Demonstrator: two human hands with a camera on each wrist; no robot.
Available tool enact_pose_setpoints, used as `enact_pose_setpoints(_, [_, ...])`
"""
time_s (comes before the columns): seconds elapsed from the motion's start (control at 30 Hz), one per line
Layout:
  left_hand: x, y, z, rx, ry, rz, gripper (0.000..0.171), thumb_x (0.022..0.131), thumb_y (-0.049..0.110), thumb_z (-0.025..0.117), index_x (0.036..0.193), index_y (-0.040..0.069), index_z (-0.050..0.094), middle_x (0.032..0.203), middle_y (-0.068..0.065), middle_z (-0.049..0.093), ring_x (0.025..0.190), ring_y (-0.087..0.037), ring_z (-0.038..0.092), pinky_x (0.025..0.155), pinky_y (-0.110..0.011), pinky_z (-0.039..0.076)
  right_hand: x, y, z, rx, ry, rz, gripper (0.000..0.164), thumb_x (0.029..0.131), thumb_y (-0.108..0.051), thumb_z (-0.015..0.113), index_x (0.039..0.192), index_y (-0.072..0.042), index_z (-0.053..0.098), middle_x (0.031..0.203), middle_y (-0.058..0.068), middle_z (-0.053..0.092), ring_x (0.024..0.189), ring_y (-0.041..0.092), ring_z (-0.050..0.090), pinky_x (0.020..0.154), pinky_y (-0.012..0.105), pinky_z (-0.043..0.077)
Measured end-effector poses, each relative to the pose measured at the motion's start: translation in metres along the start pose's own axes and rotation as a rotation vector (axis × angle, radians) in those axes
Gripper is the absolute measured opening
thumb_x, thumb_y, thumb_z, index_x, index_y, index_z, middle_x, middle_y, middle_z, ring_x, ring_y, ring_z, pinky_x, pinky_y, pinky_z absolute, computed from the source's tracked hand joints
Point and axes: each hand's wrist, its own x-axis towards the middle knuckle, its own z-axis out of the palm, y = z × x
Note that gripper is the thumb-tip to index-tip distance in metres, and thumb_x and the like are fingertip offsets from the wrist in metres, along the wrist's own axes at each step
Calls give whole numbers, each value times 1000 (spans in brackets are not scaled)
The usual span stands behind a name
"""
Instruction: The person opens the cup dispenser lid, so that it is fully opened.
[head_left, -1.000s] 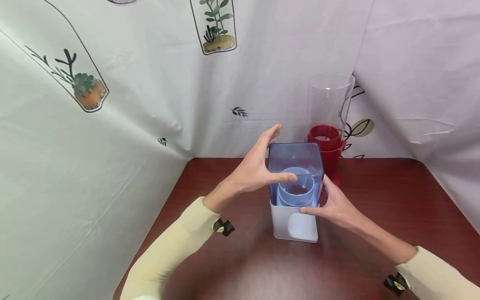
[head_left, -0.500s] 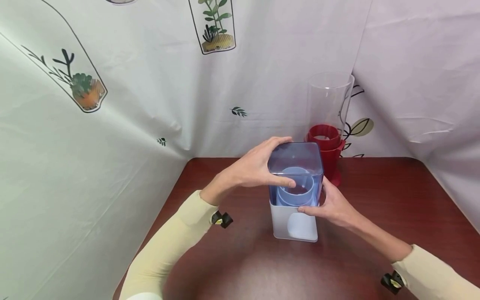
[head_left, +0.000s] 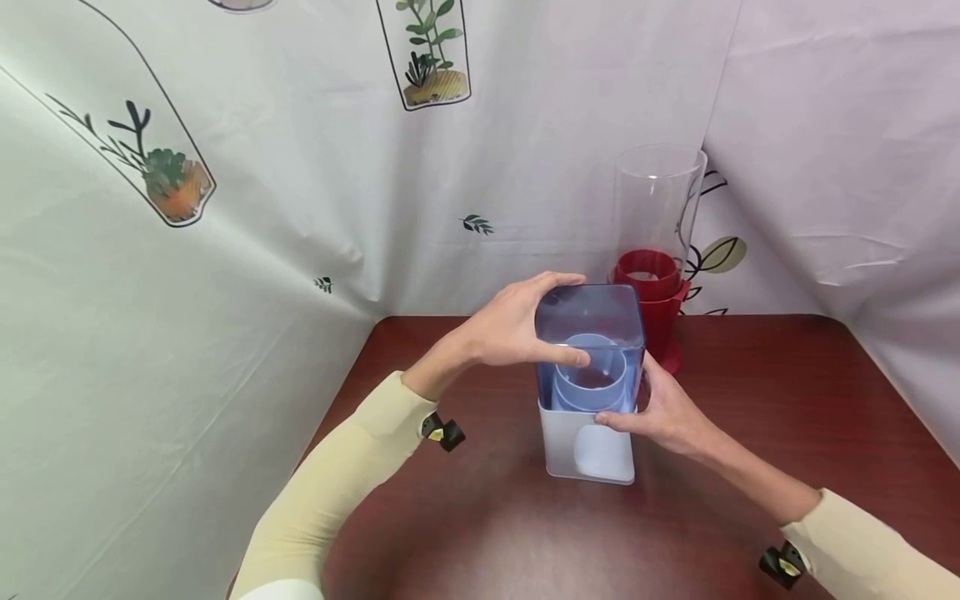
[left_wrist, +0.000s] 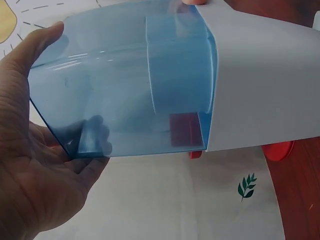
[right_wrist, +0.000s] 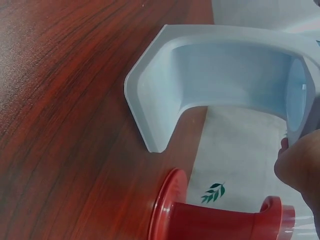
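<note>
Dark red-brown wood-grain tabletop [head_left: 787, 400] is filling the lower half of the head view, rounded far corners showing, glare sitting near the front. Pale cloth backdrop [head_left: 562, 125] is hanging behind and along both sides, creasing in long folds. It's carrying prints: a hanging plant jar [head_left: 176, 187] at left, another jar [head_left: 435, 83] near top centre, small green leaf sprig [head_left: 477, 224] lower down. On the table, right of centre, a white base [head_left: 562, 442] is standing upright with a clear blue container [left_wrist: 120, 75] sitting on it, blue ring [head_left: 591, 400] showing through the wall. Left hand [head_left: 513, 325] is gripping the container's upper end, thumb lying across the near side, fingers wrapping the far edge. Right hand [head_left: 667, 412] is holding the white base at its top edge, thumb on the front by the seam, fingers going round the side; tips are partly hidden. Red base [head_left: 663, 321] is standing just behind and to the right, clear cylinder [head_left: 660, 204] rising from it in front of the cloth. Cream sleeves [head_left: 352, 475] are covering both forearms; small black devices [head_left: 452, 434] are showing by the cuffs.
</note>
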Motion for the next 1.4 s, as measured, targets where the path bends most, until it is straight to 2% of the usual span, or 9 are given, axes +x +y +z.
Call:
enact_pose_setpoints(0.23, [0,-2,0,11,12,15,94,78,56,86,156,20,50,137,4,62,115,-10,59,95,-32,54,0,-1,1,-24,3,2,96,83,-16,91,159,-13,33,142,13,55,121,38,58,85,31,62])
enact_pose_setpoints(0.53, [-5,-8,5,1,56,110,92,79,51,88,156,16,51,139,5,60,114,-7,60,92,-27,55,-3,-4,1,-69,30,37,96,82,-18,93,158,-11,35,141,14,56,119,36,60,85,34,63])
enact_pose_setpoints(0.87, [1,-7,1,44,19,70,90,80,57,83,155,17,52,138,4,64,113,-10,61,90,-29,55,-1,-1,0,-61,16,26,95,82,-19,92,158,-12,36,141,14,57,120,36,60,85,32,62])
enact_pose_setpoints(1.03, [5,-10,-1,21,20,62,89,80,55,82,155,16,53,139,3,64,115,-10,61,90,-32,56,3,1,-1,-39,11,16,91,83,-17,90,157,-12,37,139,14,59,117,37,61,85,32,62])
enact_pose_setpoints(1.4, [-3,-8,2,-7,66,122,87,80,50,87,153,17,55,139,3,63,114,-9,61,88,-27,57,-1,-3,1,-69,20,22,96,82,-20,92,158,-12,35,140,12,57,118,34,59,84,31,62])
